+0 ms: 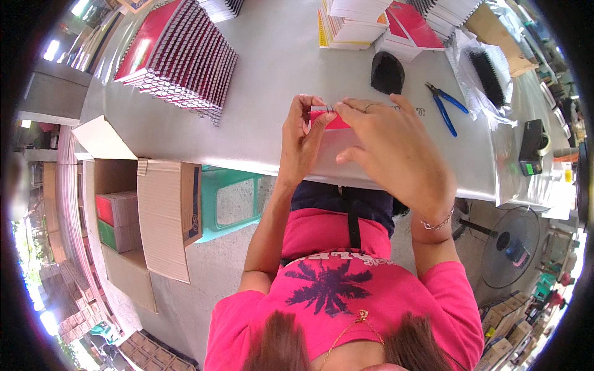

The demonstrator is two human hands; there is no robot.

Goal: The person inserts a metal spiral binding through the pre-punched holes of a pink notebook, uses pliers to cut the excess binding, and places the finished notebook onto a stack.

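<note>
My left hand (pixel 299 143) is closed on a small red-covered notebook (pixel 338 123), thumb on its cover, near the table's front edge. My right hand (pixel 396 139) reaches over the notebook's right side, its fingers stretched out and the thumb apart. A thin wire spiral coil (pixel 420 112) sticks out to the right beyond the right fingers; the part beneath them is hidden. To the right of the coil lie blue-handled pliers (pixel 447 110). Behind the right hand sits a black rounded pad-like piece (pixel 388 72).
Spiral-bound red notebooks (pixel 192 59) form a tall stack at the table's left. Unbound page blocks (pixel 356 28) stand at the back. Black coils (pixel 487 77) lie on plastic at right, near a tape dispenser (pixel 533 148). An open carton (pixel 162 216), green stool (pixel 230 201) and fan (pixel 510 247) stand below.
</note>
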